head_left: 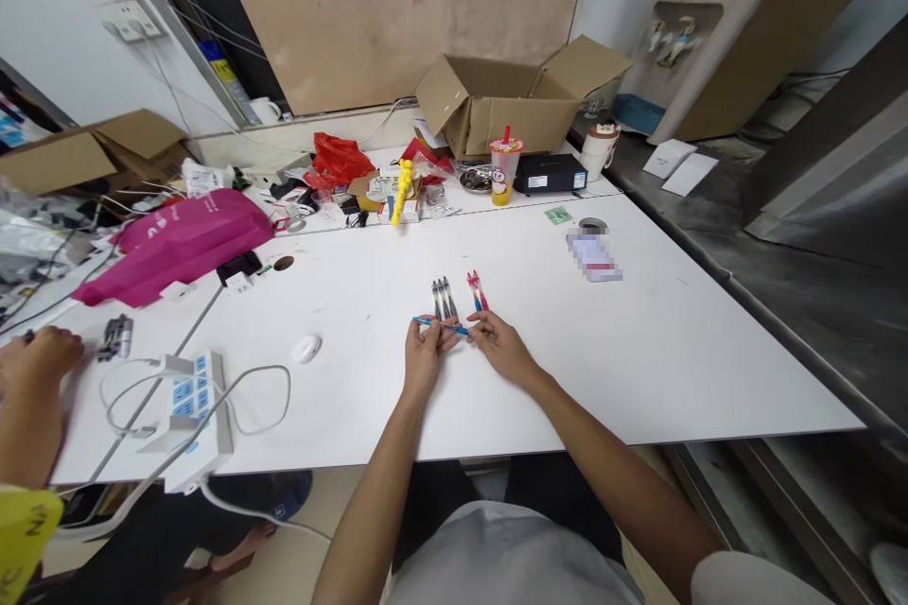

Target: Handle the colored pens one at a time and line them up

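I noted one blue pen (458, 330), held between both hands over the white table (638, 350); left hand (424, 354), whose fingers were closed on its left part; right hand (505, 348), whose fingertips pinched its right end; dark pens (445, 298), which lay just beyond; red pens (478, 291), right of those.

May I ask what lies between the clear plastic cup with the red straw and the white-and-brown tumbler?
In the head view, a black rectangular box.

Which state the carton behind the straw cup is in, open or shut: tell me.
Open: the carton has its side flaps spread outward, and its inside shows.
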The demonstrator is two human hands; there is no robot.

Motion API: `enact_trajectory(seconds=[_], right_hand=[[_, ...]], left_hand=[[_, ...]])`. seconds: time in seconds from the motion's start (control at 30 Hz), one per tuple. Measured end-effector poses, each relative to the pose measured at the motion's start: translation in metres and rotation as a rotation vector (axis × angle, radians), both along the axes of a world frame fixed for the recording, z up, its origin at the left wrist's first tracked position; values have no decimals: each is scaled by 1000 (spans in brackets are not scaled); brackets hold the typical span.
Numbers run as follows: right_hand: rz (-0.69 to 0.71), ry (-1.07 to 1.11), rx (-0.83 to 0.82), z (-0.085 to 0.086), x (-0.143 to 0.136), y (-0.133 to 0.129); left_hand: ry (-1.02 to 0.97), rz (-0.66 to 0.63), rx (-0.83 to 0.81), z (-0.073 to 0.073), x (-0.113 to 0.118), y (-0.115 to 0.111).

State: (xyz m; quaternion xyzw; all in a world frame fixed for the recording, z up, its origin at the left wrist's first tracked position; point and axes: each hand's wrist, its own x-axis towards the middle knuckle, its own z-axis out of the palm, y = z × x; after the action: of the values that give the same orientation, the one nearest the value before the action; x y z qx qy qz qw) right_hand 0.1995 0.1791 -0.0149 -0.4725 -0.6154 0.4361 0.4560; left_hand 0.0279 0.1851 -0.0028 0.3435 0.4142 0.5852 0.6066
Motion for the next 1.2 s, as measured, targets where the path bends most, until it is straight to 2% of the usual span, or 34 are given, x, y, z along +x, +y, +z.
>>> enact_trajectory(seconds=[0.33,0.53,0.73,1.07,1.2], right_hand=[[-23,-34,160,6,2,-2],[-116,36,61,13,4,-6],[-167,132,8,13,8,-5],[-96,229,31,9,6,-6],[-132,200,35,8,7,-2]], left_hand=[[-42,59,-27,-1,-1,2],[-135,170,-38,0,-7,5],[-150,288,-28,0,-13,7],[-9,248,-34,4,-10,3],[-7,225,-28,3,-11,4]])
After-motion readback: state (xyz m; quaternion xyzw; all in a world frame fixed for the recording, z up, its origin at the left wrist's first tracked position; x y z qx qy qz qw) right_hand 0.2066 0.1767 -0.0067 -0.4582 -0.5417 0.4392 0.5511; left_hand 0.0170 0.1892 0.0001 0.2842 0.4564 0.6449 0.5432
